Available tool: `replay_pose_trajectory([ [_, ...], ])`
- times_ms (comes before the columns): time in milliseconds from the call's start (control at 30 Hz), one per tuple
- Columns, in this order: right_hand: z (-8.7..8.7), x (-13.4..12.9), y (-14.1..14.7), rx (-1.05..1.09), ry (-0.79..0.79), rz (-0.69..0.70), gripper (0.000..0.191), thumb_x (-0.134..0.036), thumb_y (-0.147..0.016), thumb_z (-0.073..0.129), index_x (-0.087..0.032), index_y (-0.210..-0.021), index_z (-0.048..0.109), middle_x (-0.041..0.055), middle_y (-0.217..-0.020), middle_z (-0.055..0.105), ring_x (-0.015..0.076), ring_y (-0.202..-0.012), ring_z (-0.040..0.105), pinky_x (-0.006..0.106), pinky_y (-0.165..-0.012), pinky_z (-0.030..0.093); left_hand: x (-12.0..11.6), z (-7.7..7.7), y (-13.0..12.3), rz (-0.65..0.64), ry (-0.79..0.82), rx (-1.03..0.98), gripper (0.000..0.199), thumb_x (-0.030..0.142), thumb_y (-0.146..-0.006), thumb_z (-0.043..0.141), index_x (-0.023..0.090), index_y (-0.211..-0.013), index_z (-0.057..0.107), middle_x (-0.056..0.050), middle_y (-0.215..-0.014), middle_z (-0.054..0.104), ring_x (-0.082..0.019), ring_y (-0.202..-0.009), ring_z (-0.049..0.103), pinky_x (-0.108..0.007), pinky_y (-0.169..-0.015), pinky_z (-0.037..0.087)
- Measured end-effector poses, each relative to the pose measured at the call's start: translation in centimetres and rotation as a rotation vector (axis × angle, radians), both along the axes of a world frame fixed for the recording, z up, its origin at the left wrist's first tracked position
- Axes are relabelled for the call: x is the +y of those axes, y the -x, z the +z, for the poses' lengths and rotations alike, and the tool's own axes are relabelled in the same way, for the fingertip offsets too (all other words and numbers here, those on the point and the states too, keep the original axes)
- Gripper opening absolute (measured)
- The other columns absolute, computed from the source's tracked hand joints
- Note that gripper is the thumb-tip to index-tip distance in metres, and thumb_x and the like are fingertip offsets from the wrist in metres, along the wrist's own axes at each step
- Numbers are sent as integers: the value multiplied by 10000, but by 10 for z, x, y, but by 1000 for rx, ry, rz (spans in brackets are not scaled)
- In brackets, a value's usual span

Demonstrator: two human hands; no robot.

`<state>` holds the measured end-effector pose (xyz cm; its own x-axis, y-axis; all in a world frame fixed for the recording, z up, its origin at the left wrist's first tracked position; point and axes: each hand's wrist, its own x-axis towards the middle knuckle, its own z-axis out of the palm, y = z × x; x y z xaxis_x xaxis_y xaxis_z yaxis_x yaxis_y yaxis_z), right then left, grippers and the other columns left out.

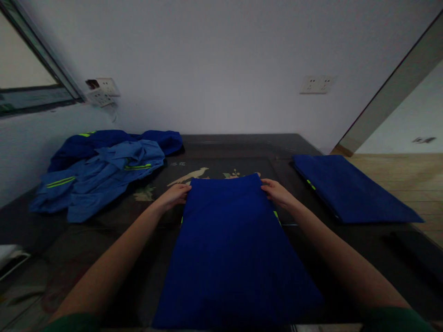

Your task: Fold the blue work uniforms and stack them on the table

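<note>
A dark blue folded garment (pixel 233 249) with small yellow-green strips at its sides lies before me on the dark table (pixel 221 146). Its narrow end points away from me and its wide end reaches the near edge. At the far left corner my left hand (pixel 176 194) pinches the cloth between thumb and fingers. My right hand (pixel 276 191) grips the far right corner the same way. Some of the fingertips are hidden behind the fabric.
Rumpled blue clothes (pixel 104 170) with yellow-green stripes lie at the left. Another folded blue garment (pixel 353 189) lies at the right, near a black item (pixel 418 249). A white object (pixel 12 258) sits at the left edge. Behind the table rises a wall with sockets (pixel 316 85).
</note>
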<state>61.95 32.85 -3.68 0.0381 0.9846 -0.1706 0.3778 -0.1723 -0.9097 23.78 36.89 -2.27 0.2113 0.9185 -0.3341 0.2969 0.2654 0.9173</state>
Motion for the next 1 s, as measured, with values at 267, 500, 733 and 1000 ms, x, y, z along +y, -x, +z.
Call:
replay_pose_trajectory([
  [267, 14, 8, -10, 57, -94, -101, 459, -178, -713, 679, -156, -1165, 601, 19, -750, 648, 147, -615, 604, 275, -582, 504, 7, 15, 1, 91, -10, -87, 299, 339, -595, 799, 155, -759, 629, -29, -757, 666, -135, -675, 600, -239, -639, 442],
  [500, -2, 9, -12, -429, -177, -112, 441, -178, -694, 705, -149, -1128, 627, 22, -753, 610, 181, -689, 601, 336, -691, 516, 15, 1, 1, 60, -206, 418, 221, 321, -697, 731, 163, -787, 605, -23, -678, 613, -188, -673, 598, -278, -637, 456],
  [733, 13, -18, 19, -757, -617, 7, 460, -330, -929, 443, -178, -1361, 494, 162, -1355, 503, 292, -1275, 466, 470, -1048, 405, -23, 12, -26, -92, -874, 782, 427, 329, -903, 497, 153, -1290, 541, -164, -1325, 524, -297, -1235, 481, -479, -1047, 361],
  [1000, -20, -41, 35, -954, -365, 283, 559, -468, -985, 323, -243, -1496, 320, 127, -1569, 247, 281, -1451, 199, 548, -1139, 226, -69, -15, -50, -596, -738, 910, 579, 569, -965, 291, 355, -1501, 247, -34, -1605, 151, -271, -1470, 145, -506, -1169, 156],
])
